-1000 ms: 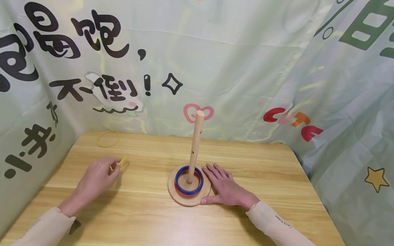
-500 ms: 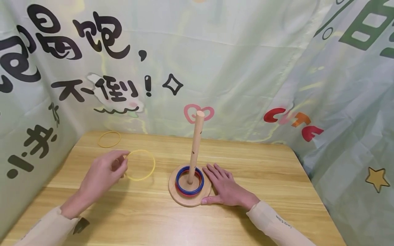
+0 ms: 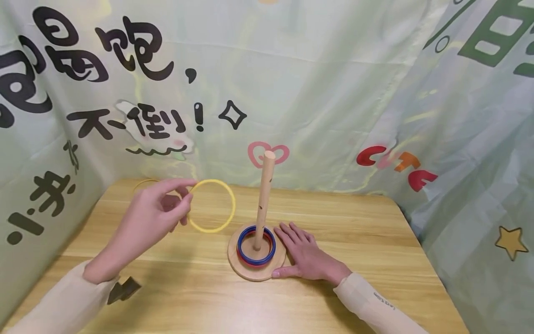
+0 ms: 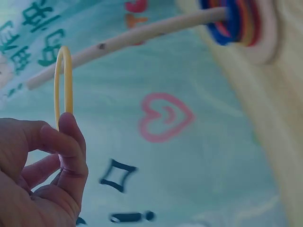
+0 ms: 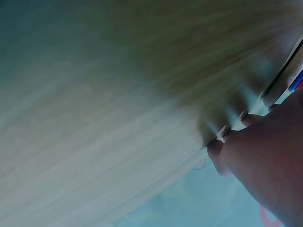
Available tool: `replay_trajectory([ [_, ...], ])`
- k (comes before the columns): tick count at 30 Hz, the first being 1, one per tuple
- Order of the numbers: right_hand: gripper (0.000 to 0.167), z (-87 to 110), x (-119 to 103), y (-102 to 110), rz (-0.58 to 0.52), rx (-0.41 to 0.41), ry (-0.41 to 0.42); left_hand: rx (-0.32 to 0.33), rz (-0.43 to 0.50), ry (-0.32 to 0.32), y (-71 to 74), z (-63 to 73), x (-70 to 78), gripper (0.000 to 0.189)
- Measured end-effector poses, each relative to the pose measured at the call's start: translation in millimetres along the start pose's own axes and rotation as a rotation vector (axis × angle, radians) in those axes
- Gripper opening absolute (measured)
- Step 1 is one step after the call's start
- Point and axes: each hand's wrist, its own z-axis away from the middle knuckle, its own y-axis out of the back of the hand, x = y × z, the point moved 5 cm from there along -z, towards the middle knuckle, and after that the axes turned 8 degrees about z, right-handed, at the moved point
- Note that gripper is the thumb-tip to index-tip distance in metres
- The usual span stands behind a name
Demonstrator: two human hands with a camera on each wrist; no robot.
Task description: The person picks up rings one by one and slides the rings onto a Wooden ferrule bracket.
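My left hand (image 3: 154,211) pinches a thin yellow ring (image 3: 234,206) between thumb and fingertips, raised above the table left of the wooden post (image 3: 263,199). Seen from the left wrist, the held ring (image 4: 68,87) stands nearly edge-on. Around the foot of the post lie a blue ring (image 3: 274,248) on top and a red ring (image 3: 254,266) below; the left wrist view also shows a yellowish band between them. My right hand (image 3: 308,260) is spread flat, fingers and thumb at the right edge of the round wooden base (image 3: 256,275).
Another yellow ring (image 3: 146,180) lies at the table's back left, partly hidden behind my left hand. A printed curtain (image 3: 317,102) hangs close behind and on both sides of the wooden table (image 3: 354,232). A dark piece (image 3: 123,291) shows beside the left cuff.
My left hand has moved right and up with the yellow ring, which has turned from nearly edge-on to face the head camera. The right hand stays at the base.
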Motion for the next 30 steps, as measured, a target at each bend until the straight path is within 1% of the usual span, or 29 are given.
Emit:
replay_trajectory([
  [5, 0.114, 0.1, 0, 0, 0.004, -0.001, 0.005, -0.022, 0.114, 0.021, -14.2, -20.0, 23.0, 0.038],
  [8, 0.114, 0.8, 0, 0, 0.007, -0.003, 0.004, -0.040, 0.166, 0.011, -23.6, -29.9, 35.6, 0.038],
  [11, 0.114, 1.4, 0, 1, 0.008, -0.002, 0.003, -0.045, 0.193, -0.011, -30.3, -38.3, 47.5, 0.037],
  [14, 0.115, 1.4, 1, 1, 0.010, 0.002, 0.005, -0.033, 0.208, -0.032, -33.9, -46.6, 58.1, 0.037],
  [18, 0.115, 1.5, 2, 1, 0.013, 0.003, 0.002, -0.021, 0.242, -0.039, -38.5, -57.8, 68.3, 0.038],
  [20, 0.115, 1.7, 2, 1, 0.015, 0.005, 0.001, -0.019, 0.262, -0.030, -41.3, -63.4, 70.5, 0.038],
  [23, 0.115, 1.7, 2, 1, 0.015, 0.007, 0.003, -0.031, 0.296, -0.006, -46.6, -70.8, 69.1, 0.038],
  [26, 0.115, 1.5, 3, 0, 0.015, 0.006, 0.005, -0.054, 0.322, 0.015, -52.6, -75.9, 64.1, 0.036],
  [30, 0.115, 1.3, 3, 0, 0.019, 0.006, 0.008, -0.081, 0.325, 0.040, -60.7, -77.6, 55.5, 0.036],
])
